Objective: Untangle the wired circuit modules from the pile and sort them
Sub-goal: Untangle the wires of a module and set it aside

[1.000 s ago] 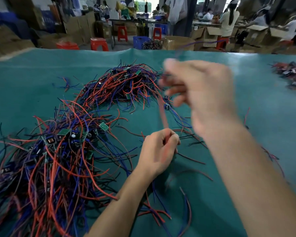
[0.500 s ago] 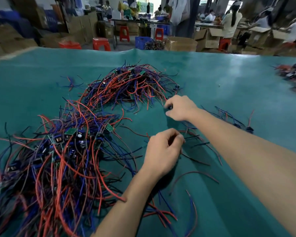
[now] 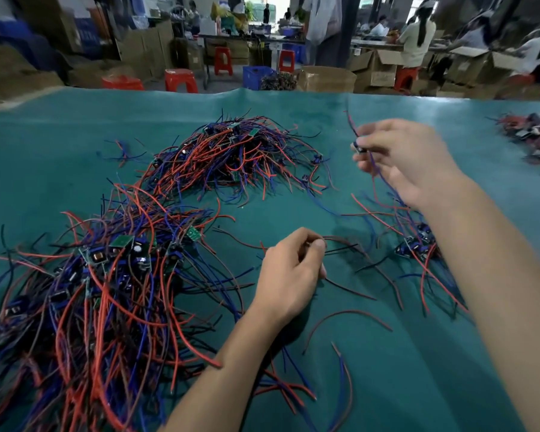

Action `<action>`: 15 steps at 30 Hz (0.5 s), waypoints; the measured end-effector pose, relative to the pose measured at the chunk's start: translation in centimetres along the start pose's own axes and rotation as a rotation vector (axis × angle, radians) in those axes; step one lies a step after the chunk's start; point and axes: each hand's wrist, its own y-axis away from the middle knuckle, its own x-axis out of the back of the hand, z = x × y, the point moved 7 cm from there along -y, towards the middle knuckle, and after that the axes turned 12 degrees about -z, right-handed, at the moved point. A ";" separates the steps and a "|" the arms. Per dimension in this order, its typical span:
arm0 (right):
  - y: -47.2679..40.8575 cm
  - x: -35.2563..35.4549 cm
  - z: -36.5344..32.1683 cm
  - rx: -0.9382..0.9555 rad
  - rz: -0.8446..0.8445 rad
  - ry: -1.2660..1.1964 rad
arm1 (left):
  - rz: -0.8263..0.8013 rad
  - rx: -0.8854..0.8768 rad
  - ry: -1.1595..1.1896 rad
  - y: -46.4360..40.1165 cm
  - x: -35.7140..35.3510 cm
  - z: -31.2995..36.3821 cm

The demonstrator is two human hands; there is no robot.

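A big tangle of red, blue and black wires with small circuit modules covers the left of the teal table. A second tangled pile lies farther back at centre. My right hand is raised above the table and pinches a small wired module, whose blue and red wires trail down under the palm. My left hand rests low at centre, its fingers curled round thin dark wires. A few freed modules lie beside my right forearm.
Loose wires lie scattered near the table's front edge. Another heap of modules sits at the far right. Beyond the table are cardboard boxes, red stools and seated people at work.
My right hand has lifted off the table to the right, carrying a wired module up from beside the far pile. My left hand has stayed in place on its wires.
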 end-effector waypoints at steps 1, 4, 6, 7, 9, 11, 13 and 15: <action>1.1 -0.2 0.0 -0.010 -0.011 -0.076 | 0.007 -0.005 0.009 0.1 0.0 0.1; 4.4 -1.9 2.3 -0.054 -0.040 -0.148 | 0.026 0.003 0.071 0.3 0.1 0.0; 6.4 -3.4 5.0 -0.085 -0.041 -0.107 | 0.032 0.026 0.132 0.3 0.2 -0.3; 7.1 -4.0 6.3 -0.084 -0.029 -0.073 | 0.034 0.030 0.119 0.2 0.2 -0.2; 7.9 -4.6 7.9 -0.047 0.011 0.012 | 0.037 0.040 0.035 0.2 0.3 0.0; 8.1 -4.6 8.6 -0.019 0.045 0.047 | 0.032 0.031 -0.003 0.0 0.2 -0.1; 8.3 -4.2 9.2 -0.036 0.055 -0.009 | 0.026 0.020 0.039 -0.1 0.2 -0.5; 8.4 -3.9 9.7 -0.072 0.055 -0.107 | 0.024 0.035 0.069 -0.1 0.1 -0.7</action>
